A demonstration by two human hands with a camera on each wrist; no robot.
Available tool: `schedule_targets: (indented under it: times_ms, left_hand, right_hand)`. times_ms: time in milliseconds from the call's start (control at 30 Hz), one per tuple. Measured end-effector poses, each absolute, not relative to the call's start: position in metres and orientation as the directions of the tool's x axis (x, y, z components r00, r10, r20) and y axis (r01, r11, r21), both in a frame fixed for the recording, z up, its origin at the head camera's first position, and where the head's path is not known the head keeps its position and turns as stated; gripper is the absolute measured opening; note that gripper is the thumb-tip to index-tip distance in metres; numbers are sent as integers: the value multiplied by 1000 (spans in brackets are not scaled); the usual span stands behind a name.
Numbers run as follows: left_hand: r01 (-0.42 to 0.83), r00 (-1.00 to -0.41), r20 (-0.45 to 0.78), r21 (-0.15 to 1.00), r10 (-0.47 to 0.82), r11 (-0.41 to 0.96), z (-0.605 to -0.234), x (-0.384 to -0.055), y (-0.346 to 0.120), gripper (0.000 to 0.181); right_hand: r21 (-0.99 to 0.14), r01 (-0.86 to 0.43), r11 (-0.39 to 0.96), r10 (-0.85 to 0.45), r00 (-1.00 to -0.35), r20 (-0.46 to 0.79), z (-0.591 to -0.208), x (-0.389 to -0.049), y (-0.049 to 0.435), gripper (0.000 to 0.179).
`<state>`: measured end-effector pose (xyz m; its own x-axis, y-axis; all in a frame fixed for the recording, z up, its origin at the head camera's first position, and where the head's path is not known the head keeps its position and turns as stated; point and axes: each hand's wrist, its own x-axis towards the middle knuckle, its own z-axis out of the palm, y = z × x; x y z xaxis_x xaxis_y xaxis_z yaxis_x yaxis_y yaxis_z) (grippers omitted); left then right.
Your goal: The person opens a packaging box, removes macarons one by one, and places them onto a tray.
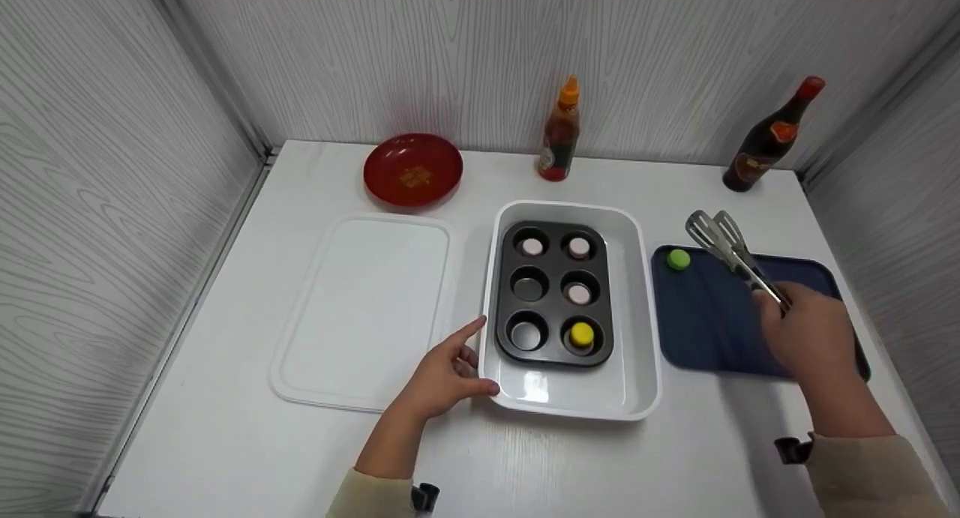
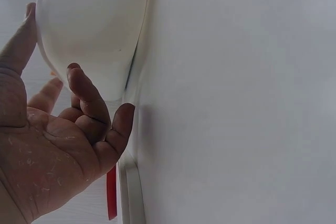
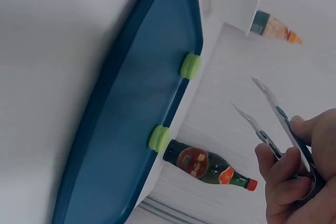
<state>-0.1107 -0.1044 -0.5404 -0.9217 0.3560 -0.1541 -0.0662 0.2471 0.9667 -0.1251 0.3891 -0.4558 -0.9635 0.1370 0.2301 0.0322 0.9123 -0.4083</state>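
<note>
My left hand (image 1: 442, 379) touches the near left corner of a white deep tray (image 1: 634, 315), thumb at the rim and index finger stretched along the side wall. Inside that tray sits a dark muffin tin (image 1: 553, 278). Its cups hold three pale pink macarons (image 1: 578, 294) and a yellow macaron (image 1: 582, 334); two left-hand cups are bare. My right hand (image 1: 810, 330) grips metal tongs (image 1: 731, 248) over a navy tray (image 1: 720, 315), their tips spread with nothing between them. Green macarons (image 3: 190, 66) lie on the navy tray; one is hidden in the head view.
A white cutting board (image 1: 367, 308) lies on the left. Along the back stand a red plate (image 1: 412, 171), a sauce bottle (image 1: 559, 136) with an orange cap, and a dark brown bottle (image 1: 765, 143). Grey wood-grain walls (image 1: 480, 61) enclose the table.
</note>
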Motion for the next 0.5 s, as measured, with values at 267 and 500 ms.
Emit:
schedule_targets:
  times_ms: [267,500]
  left_hand:
    - [-76,-923,-157,970,351,233,-539,-110,-104,103]
    - [-94,-923,-171,969,345,229,-539,-111,-102,104]
  right_hand:
    - [-403,-39,914,68,-967,247,-455,-134,366,37]
    - [-389,-116,914,29,-937,347,-455,-140,348,36]
